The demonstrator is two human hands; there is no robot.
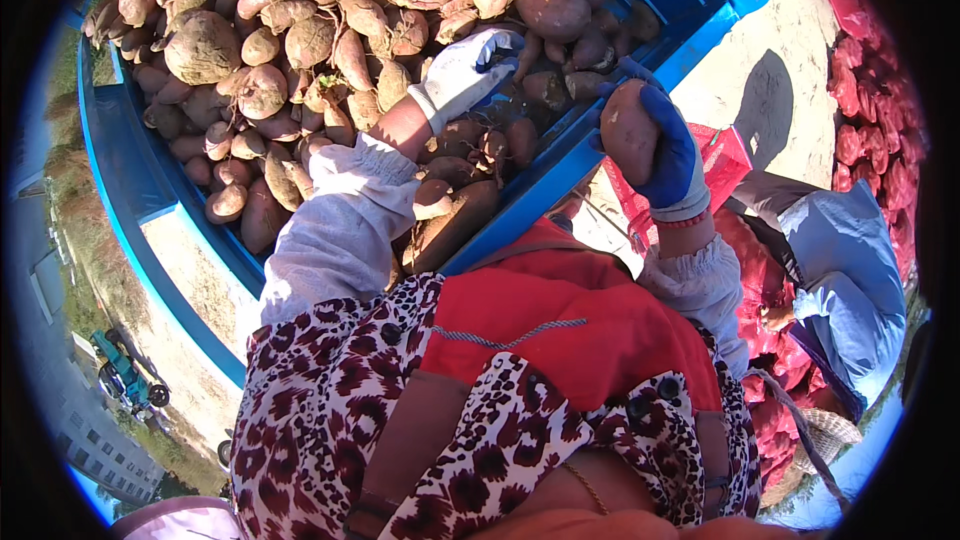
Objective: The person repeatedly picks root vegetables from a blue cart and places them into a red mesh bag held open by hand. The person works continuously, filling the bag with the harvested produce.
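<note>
A heap of sweet potatoes (307,37), some with soil and roots on them, lies in a blue metal trough (525,199) before me. My left hand (466,73), in a white glove with a blue palm, hovers just over the heap. Its fingers are curved and apart from the thumb, with nothing visible between them. At the trough's right edge, my right hand (673,157), gloved the same way, grips one reddish sweet potato (628,131). Just below that hand is a red mesh bag (716,157), partly hidden by the hand and my sleeve.
On my right, a person in a light blue top (844,240) bends by filled red mesh bags (761,337). More red bags (874,120) lie in a row at the far right. A teal vehicle (124,375) stands off to the left, near a pale building (105,457).
</note>
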